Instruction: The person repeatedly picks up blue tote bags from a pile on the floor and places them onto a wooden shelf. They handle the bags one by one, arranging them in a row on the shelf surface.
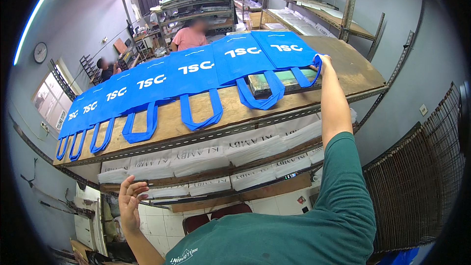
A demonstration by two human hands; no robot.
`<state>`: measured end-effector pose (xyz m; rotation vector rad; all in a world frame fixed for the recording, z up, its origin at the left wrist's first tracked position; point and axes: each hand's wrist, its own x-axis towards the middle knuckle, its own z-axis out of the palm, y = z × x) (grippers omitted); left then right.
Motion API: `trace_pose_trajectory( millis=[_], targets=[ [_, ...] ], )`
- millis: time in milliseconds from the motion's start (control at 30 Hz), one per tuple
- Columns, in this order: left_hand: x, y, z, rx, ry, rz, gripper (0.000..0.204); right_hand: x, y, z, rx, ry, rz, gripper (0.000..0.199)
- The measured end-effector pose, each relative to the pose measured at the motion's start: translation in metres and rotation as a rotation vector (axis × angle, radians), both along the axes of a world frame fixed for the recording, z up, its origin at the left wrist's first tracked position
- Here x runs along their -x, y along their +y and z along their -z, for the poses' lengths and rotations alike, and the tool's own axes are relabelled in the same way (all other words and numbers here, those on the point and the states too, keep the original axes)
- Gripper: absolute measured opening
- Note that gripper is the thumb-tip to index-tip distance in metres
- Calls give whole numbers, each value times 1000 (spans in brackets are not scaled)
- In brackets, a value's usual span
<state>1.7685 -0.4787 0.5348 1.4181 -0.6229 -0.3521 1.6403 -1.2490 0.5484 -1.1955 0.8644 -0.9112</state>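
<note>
At the far right end of the table, my right hand (323, 61) is closed on the upper right corner of a blue tote bag (289, 60), beside its handle loop (306, 79). White print marks the front of this bag. More blue bags lie flat in an overlapping row running left, such as the neighbouring bag (239, 61), with their handles hanging toward me. A worn greenish block (258, 85) lies under the handles of the two rightmost bags. My left hand (130, 200) is raised off the near side of the table, its fingers loosely bent and apart, holding nothing.
The long wooden table (360, 71) has a metal edge, with stacks of white printed packs (201, 163) on shelves below. A person in a pink shirt (188, 38) is behind the table; another person (105, 69) is farther left. Wire racks (414, 181) lean at right.
</note>
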Motion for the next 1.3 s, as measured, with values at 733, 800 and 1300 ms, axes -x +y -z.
trace_pose_trajectory(
  millis=[733,800,1300],
  targets=[
    [12,-19,-1,-79,15,182,78,28,142,-25,767,1151,-166,63],
    [13,-27,-1,-92,3,229,77,34,146,-23,785,1140,-90,63],
    [60,-160,82,-346,273,1167,78,236,435,259,131,-34,726,35]
  ],
)
